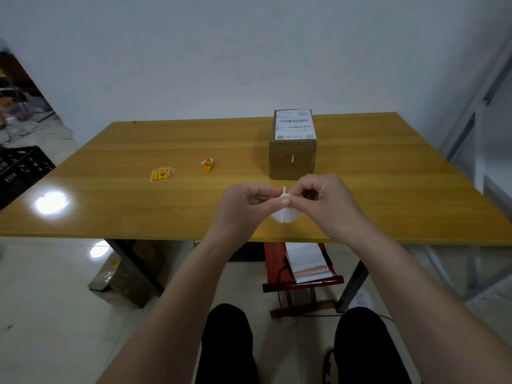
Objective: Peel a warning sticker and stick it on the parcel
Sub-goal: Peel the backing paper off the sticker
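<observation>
A white sticker sheet [284,214] is pinched in the grip of both the left hand [243,203] and right hand [321,200], just near of the parcel [293,151] on the worktop [138,200].

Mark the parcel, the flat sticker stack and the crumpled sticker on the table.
parcel [292,159], head view, brown front face.
sticker stack [162,174], head view, middle of top sticker.
crumpled sticker [207,165], head view, its yellow-red body.
</observation>
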